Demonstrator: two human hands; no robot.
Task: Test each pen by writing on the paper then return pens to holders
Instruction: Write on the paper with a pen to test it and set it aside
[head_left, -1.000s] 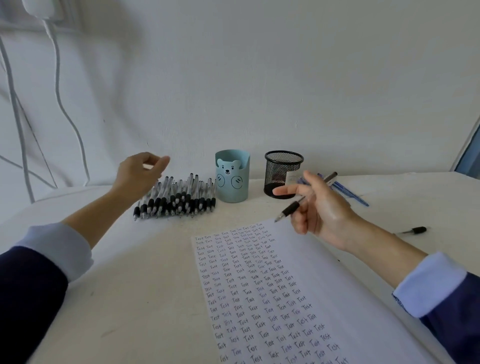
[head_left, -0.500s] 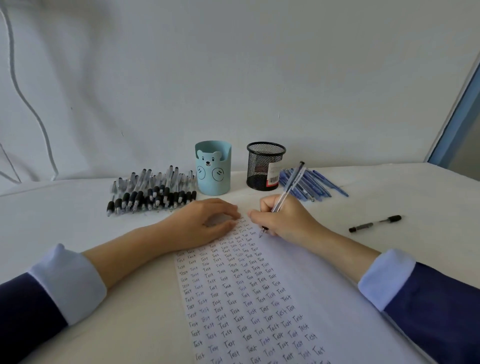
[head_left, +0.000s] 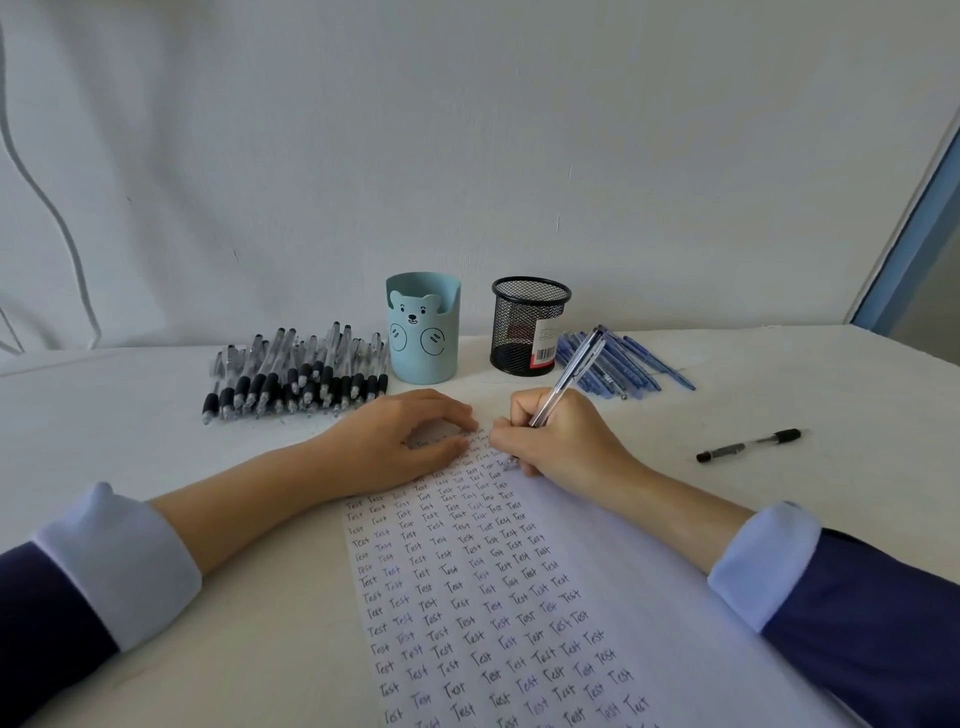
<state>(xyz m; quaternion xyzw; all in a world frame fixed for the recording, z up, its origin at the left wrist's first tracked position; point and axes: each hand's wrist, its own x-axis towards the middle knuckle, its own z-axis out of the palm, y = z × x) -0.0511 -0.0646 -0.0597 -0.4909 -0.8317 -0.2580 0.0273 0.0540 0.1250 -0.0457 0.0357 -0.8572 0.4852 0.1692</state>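
We note the right hand (head_left: 563, 444) curled around a pen (head_left: 569, 378), pinching it low on its clear, blue-tinted barrel. The tip touches the paper (head_left: 597, 582) just under the knuckles, and the upper end tilts away toward the far side.

The left hand (head_left: 400, 441) rests just beside the right. Its fingers are loosely arched, and the fingertips and thumb are set down on the sheet's top edge. It holds nothing.

The sheet runs from under both hands back toward the wearer. We read one word throughout, "Test", handwritten in close rows. Most are in dark ink, a few in blue. The strip under the right forearm is unwritten.

Beyond the left hand lies a pile of black-grip pens (head_left: 296, 374), flat on the table (head_left: 119, 441). Beyond the gap between the hands stands a light blue bear holder (head_left: 423, 338) with a cartoon bear face and paws drawn on it.

Beyond the right hand stands a black mesh holder (head_left: 527, 322). It carries a white label (head_left: 545, 343) with a barcode and a red patch; the print is too small for us to read. Blue pens (head_left: 631, 364) lie fanned just beside that holder, past the held pen's upper end.

Well out to the right of the right hand, a loose black pen (head_left: 748, 445) lies alone. We cannot tell whether either holder contains pens.
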